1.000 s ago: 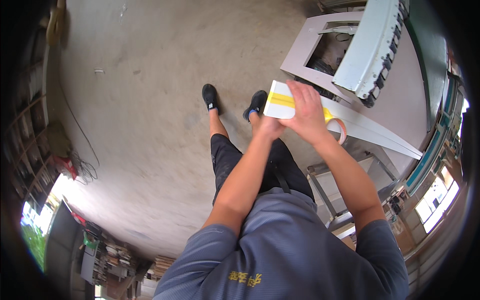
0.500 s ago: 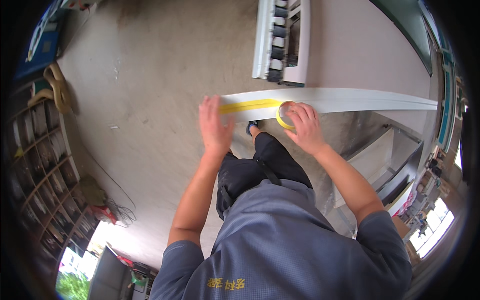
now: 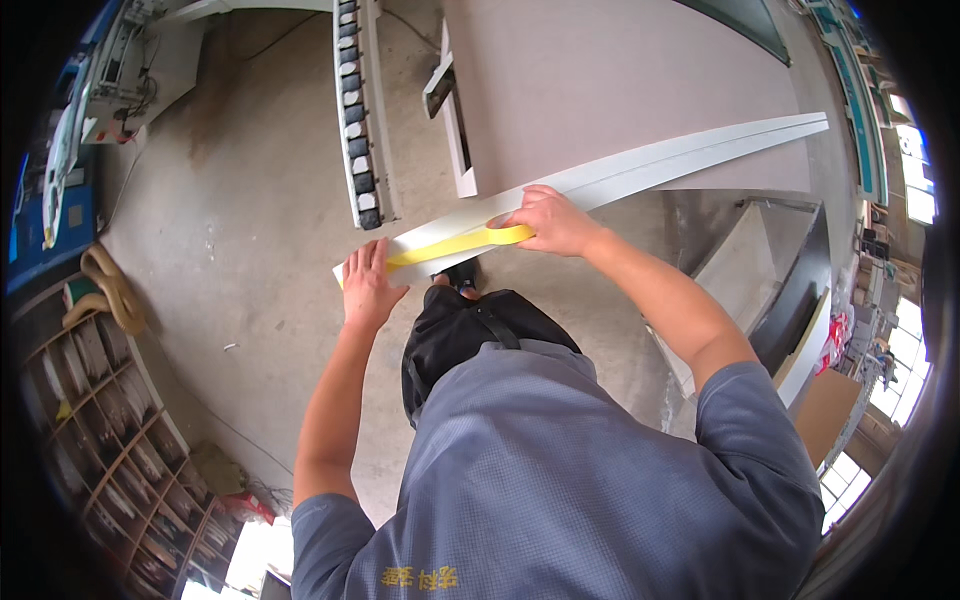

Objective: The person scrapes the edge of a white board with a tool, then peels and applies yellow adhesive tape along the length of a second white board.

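Note:
A long, narrow white board (image 3: 700, 155) runs from the near left to the far right, its right part over a large pale panel. A strip of yellow tape (image 3: 440, 246) stretches along its left part. My right hand (image 3: 556, 222) is closed round the roll of yellow tape (image 3: 508, 236), from which the strip comes. At the board's left end lies my left hand (image 3: 370, 287), its fingers over the end of the tape and its thumb held apart. What its fingertips touch is partly hidden.
Beyond the board is the large pale panel (image 3: 620, 90). A roller rail (image 3: 355, 120) stands ahead, left of it. At the far left is a rack of slots (image 3: 125, 450) holding thin pieces. A dark-edged open frame (image 3: 780, 260) stands at the right, near cardboard (image 3: 828, 410).
The view has swung, and the board now slants more. My left hand has come to rest at the board's left end. The tape roll in my right hand has turned flatter.

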Demonstrator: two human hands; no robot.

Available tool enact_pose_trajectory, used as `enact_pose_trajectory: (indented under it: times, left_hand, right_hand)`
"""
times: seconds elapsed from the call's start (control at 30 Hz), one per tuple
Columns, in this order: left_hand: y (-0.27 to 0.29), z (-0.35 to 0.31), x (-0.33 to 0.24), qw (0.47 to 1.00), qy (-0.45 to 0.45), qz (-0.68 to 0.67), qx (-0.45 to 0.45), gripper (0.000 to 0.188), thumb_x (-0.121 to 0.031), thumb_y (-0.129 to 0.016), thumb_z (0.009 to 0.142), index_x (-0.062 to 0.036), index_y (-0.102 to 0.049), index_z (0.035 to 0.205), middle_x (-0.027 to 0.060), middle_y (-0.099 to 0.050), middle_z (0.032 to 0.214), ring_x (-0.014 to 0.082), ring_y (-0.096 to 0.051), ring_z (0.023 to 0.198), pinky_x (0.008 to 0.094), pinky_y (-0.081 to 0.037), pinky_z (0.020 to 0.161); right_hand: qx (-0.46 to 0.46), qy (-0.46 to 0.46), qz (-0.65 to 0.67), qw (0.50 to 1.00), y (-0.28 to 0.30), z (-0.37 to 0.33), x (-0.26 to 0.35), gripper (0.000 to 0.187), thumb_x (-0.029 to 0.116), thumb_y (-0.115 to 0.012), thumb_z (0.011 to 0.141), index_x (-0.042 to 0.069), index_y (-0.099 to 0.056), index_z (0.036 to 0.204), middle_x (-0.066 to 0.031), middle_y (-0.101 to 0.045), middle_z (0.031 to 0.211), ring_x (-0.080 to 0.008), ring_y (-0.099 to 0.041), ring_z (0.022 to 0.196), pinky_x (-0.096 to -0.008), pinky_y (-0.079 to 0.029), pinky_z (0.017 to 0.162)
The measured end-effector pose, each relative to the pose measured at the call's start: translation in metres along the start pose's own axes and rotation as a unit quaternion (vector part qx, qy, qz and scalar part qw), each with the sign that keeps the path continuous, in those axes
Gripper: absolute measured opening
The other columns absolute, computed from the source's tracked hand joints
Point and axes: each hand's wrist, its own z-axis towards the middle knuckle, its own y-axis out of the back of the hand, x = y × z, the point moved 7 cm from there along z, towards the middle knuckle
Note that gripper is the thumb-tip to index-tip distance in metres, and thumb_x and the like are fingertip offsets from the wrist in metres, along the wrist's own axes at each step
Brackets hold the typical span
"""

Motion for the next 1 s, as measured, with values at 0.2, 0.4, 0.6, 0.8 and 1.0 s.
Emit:
enact_pose_trajectory:
  times: [0.2,0.4,0.6,0.8,1.0]
  left_hand:
    - [-0.001,0.003,-0.009,1.0,0.013,-0.005,0.001,0.093,-0.019,-0.091,0.064,-0.0082,-0.05,0.147,0.0119,-0.056,0.141,0.0351,-0.052,0.131,0.0486,-0.04,0.115]
    - [-0.006,0.005,-0.021,0.996,0.064,0.04,0.044,0.092,-0.02,-0.09,0.07,-0.0087,-0.046,0.15,0.0112,-0.053,0.147,0.0317,-0.046,0.142,0.0502,-0.031,0.125]
    - [-0.024,0.008,-0.042,0.967,0.159,0.191,0.06,0.106,-0.025,-0.092,0.072,-0.0064,-0.033,0.159,0.0142,-0.041,0.159,0.0352,-0.034,0.151,0.0498,-0.025,0.129]
    - [-0.048,0.088,-0.279,0.99,0.113,0.052,0.063,0.119,-0.037,-0.094,0.07,-0.0036,-0.027,0.163,0.0224,-0.029,0.166,0.041,-0.023,0.156,0.0538,-0.019,0.129]
    - [-0.126,0.218,-0.453,0.997,0.006,0.025,0.075,0.108,-0.03,-0.089,0.075,-0.0043,-0.029,0.162,0.0173,-0.032,0.166,0.0376,-0.025,0.156,0.053,-0.017,0.13]
  right_hand:
    - [0.047,-0.102,-0.104,0.988,0.082,-0.102,-0.098,0.023,0.023,-0.081,0.074,0.008,-0.072,0.09,-0.0115,-0.063,0.089,-0.0316,-0.06,0.096,-0.0451,-0.048,0.096]
    - [0.053,-0.223,-0.177,0.957,0.194,-0.233,-0.203,0.022,0.018,-0.081,0.072,0.008,-0.072,0.09,-0.0136,-0.064,0.096,-0.0345,-0.061,0.099,-0.0461,-0.05,0.09]
    - [0.039,-0.261,-0.206,0.942,0.3,-0.374,-0.358,0.018,0.011,-0.078,0.074,0.004,-0.067,0.087,-0.0142,-0.062,0.098,-0.0345,-0.059,0.098,-0.0463,-0.049,0.087]
    - [0.007,-0.19,-0.105,0.976,0.304,-0.35,-0.392,0.029,0.006,-0.072,0.079,0.002,-0.058,0.104,-0.0146,-0.06,0.102,-0.0379,-0.057,0.099,-0.0466,-0.049,0.085]
    - [-0.111,-0.167,0.06,0.978,0.294,-0.356,-0.431,0.032,0.0,-0.063,0.08,0.003,-0.058,0.111,-0.015,-0.066,0.111,-0.0325,-0.065,0.104,-0.0419,-0.053,0.092]
